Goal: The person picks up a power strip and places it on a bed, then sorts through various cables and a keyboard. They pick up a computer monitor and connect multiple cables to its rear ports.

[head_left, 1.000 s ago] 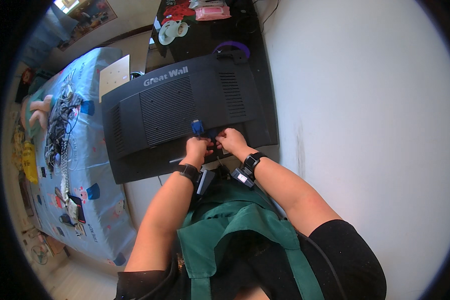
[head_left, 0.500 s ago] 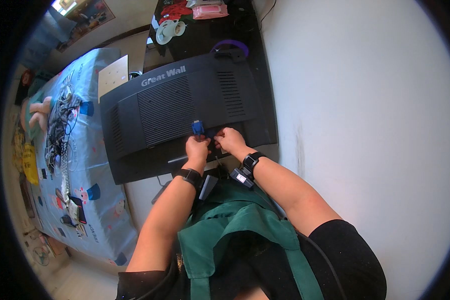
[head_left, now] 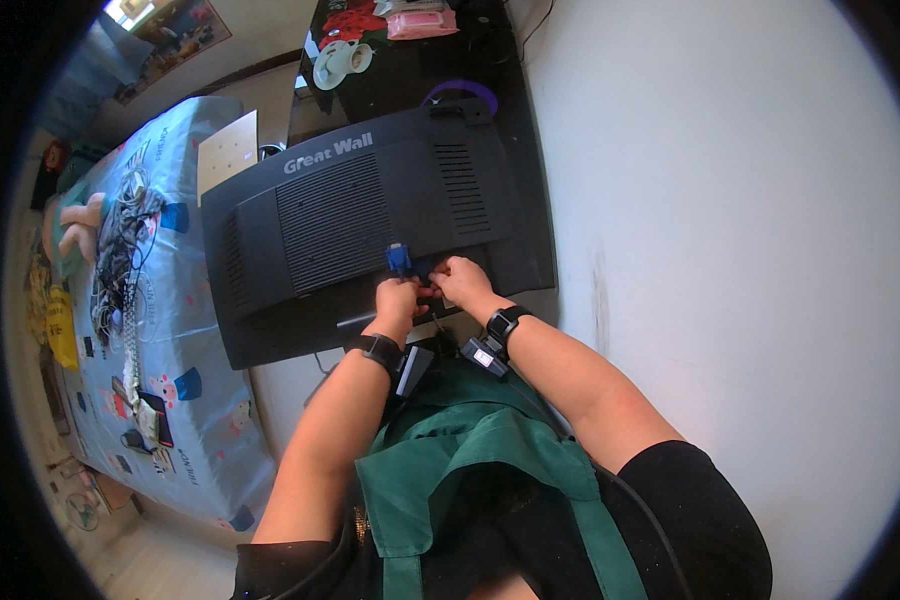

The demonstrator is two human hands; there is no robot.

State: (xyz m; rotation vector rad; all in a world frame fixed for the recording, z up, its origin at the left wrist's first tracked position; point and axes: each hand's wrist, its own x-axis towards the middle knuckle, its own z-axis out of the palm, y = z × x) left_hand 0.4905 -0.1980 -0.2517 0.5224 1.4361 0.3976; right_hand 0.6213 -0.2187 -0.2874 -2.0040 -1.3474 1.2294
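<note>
A black monitor (head_left: 330, 215) lies with its back upward, its ribbed vents showing. Over its lower edge is a blue VGA plug (head_left: 398, 259), just beyond the fingers of my left hand (head_left: 400, 300). That hand is closed, fingers curled toward the right; whether it still grips the plug's cable is hidden. Beside it, my right hand (head_left: 461, 284) is closed in a pinch around a small dark part at the monitor's lower edge. The fingertips of both hands nearly meet there, and they cover most of that part.
Under the monitor is a glossy black table (head_left: 400, 75), bearing a white cup-like item (head_left: 341, 63), a pink packet (head_left: 422, 24) and a purple ring (head_left: 467, 93). On the left, a bed (head_left: 205, 430) with a blue cover holds tangled cables (head_left: 120, 250). A white wall (head_left: 730, 250) stands close on the right.
My left fingers have shifted slightly down and right, toward the right hand. The blue plug shows a little farther right. My right hand has barely moved.
</note>
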